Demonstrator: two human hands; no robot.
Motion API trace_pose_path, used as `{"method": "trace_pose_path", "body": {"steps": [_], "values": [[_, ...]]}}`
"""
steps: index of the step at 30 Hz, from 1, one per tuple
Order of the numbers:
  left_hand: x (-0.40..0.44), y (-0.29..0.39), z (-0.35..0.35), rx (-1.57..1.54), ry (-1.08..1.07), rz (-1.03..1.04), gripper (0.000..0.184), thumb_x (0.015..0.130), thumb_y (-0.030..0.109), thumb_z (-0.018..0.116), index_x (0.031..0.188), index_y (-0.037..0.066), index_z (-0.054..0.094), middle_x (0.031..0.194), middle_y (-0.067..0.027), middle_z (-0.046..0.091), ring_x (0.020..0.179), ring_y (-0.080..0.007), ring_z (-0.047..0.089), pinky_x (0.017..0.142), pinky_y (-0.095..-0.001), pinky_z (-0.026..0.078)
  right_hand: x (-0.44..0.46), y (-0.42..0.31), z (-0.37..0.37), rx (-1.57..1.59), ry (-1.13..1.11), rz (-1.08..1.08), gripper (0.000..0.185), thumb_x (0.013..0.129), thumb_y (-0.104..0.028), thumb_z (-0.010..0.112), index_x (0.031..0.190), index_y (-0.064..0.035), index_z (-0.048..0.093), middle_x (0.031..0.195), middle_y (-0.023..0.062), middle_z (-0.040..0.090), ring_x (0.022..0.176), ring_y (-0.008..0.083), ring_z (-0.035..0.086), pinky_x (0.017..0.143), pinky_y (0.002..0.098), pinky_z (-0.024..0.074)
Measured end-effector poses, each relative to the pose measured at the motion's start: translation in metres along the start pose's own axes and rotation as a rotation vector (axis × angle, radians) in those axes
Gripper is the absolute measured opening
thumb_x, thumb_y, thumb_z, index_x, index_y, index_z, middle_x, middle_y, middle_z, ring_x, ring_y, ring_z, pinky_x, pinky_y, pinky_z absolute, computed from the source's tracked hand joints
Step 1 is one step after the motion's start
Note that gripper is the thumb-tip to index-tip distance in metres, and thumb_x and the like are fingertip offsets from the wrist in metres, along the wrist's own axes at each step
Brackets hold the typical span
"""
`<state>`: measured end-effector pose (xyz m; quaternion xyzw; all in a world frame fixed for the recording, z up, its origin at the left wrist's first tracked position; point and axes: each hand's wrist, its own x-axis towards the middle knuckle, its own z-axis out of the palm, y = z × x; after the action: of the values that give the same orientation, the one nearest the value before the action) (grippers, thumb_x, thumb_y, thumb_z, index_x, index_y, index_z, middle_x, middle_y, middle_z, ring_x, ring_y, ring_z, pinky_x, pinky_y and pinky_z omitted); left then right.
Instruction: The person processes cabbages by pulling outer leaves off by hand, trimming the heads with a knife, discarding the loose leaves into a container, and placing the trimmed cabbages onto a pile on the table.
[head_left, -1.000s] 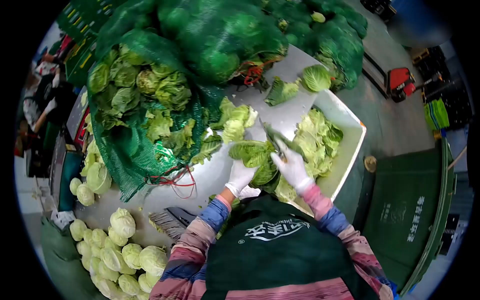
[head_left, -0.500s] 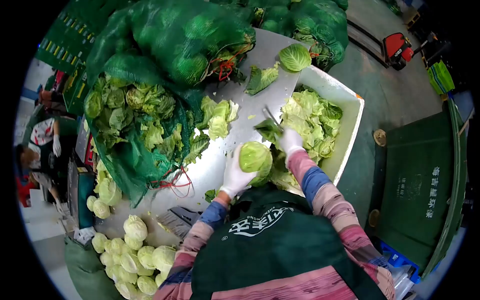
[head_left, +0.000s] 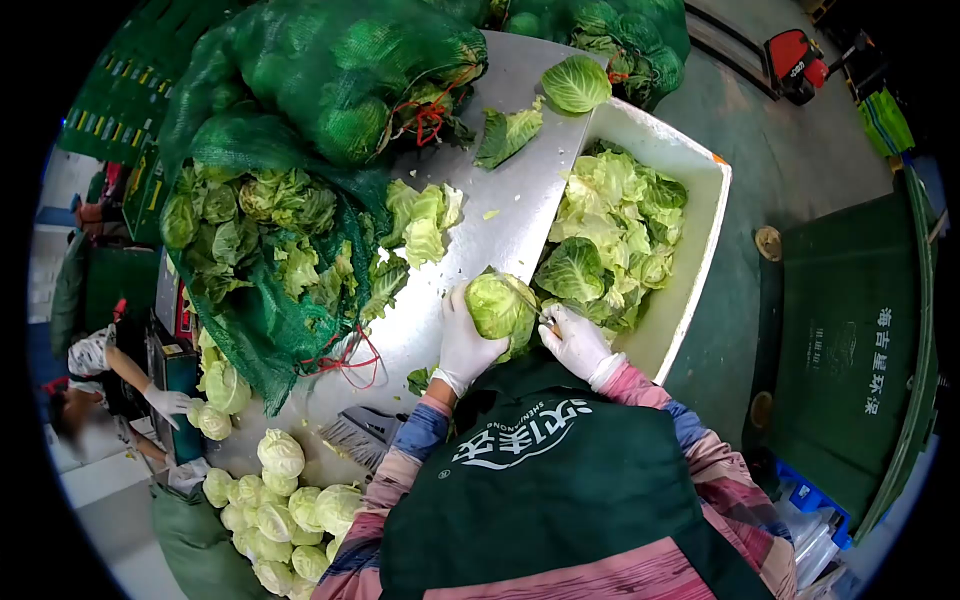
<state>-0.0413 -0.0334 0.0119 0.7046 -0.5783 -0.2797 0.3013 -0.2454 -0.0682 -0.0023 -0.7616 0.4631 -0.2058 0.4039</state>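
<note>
My gloved left hand [head_left: 467, 345] is wrapped round the left side of a green cabbage [head_left: 500, 306], close in front of my apron. In my gloved right hand [head_left: 578, 346] is a knife [head_left: 547, 322], its thin blade against the cabbage's right side. Part of the blade is hard to make out. Just beyond my right hand stands a white foam box [head_left: 706, 240] heaped with loose cabbage leaves [head_left: 620, 220]. One darker leaf [head_left: 572, 270] lies on top near the box's left side.
The metal table [head_left: 520, 215] bears loose leaves and a brush [head_left: 362, 436]. Green mesh sacks [head_left: 330, 75] of cabbages fill the back left. Trimmed cabbages [head_left: 280, 510] are piled at the front left, near a co-worker [head_left: 110, 370]. A green bin [head_left: 840, 350] stands right.
My right hand has come back from the box to the cabbage, bringing the knife against it. The dark leaf beside the knife now lies in the box. The co-worker's arm has reached towards the trimmed cabbages.
</note>
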Motion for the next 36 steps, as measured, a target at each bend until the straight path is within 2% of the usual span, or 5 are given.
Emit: {"method": "trace_pose_path", "body": {"steps": [16, 25, 28, 33, 36], "values": [[-0.001, -0.017, 0.000, -0.029, -0.064, 0.081, 0.094, 0.055, 0.015, 0.076, 0.136, 0.003, 0.031, 0.126, -0.0228, 0.036, 0.120, -0.0416, 0.036, 0.106, -0.0459, 0.030, 0.043, 0.030, 0.037, -0.395, -0.473, 0.360, 0.047, 0.093, -0.023, 0.038, 0.128, 0.0091, 0.040, 0.087, 0.0254, 0.066, 0.076, 0.0409, 0.064, 0.070, 0.0477, 0.0518], [0.006, -0.014, -0.011, -0.323, 0.067, 0.098, 0.089, 0.066, 0.008, 0.076, 0.138, 0.002, 0.025, 0.130, -0.0179, 0.037, 0.124, -0.0309, 0.039, 0.106, -0.0386, 0.034, 0.062, 0.012, 0.012, -0.005, -0.208, 0.205, 0.045, 0.090, -0.026, 0.050, 0.133, -0.0123, 0.047, 0.094, 0.0229, 0.063, 0.083, 0.0417, 0.060, 0.072, 0.0456, 0.0478], [0.027, 0.009, -0.041, -1.134, -0.180, -0.338, 0.076, 0.074, -0.004, 0.065, 0.137, 0.003, 0.024, 0.131, -0.0143, 0.038, 0.117, -0.0212, 0.047, 0.097, -0.0334, 0.045, 0.060, -0.014, 0.000, -0.073, 0.018, 0.006, 0.044, 0.091, -0.026, 0.053, 0.131, -0.0107, 0.049, 0.087, 0.0223, 0.065, 0.078, 0.0360, 0.063, 0.068, 0.0396, 0.0498], [0.026, -0.047, 0.024, -0.582, 0.125, -0.193, 0.081, 0.074, 0.006, 0.078, 0.133, 0.004, 0.022, 0.122, -0.0181, 0.046, 0.111, -0.0242, 0.053, 0.089, -0.0336, 0.050, 0.051, -0.015, 0.008, -0.097, 0.128, -0.071, 0.040, 0.090, -0.030, 0.056, 0.126, -0.0116, 0.056, 0.086, 0.0174, 0.066, 0.074, 0.0324, 0.064, 0.068, 0.0385, 0.0514], [0.021, -0.037, 0.016, -0.794, 0.137, -0.497, 0.083, 0.069, 0.005, 0.082, 0.129, 0.001, 0.025, 0.122, -0.0168, 0.046, 0.108, -0.0239, 0.055, 0.091, -0.0329, 0.050, 0.059, 0.039, 0.002, 0.045, 0.091, 0.310, 0.037, 0.092, -0.030, 0.053, 0.120, -0.0072, 0.059, 0.084, 0.0172, 0.067, 0.070, 0.0341, 0.063, 0.065, 0.0397, 0.0514]]}}
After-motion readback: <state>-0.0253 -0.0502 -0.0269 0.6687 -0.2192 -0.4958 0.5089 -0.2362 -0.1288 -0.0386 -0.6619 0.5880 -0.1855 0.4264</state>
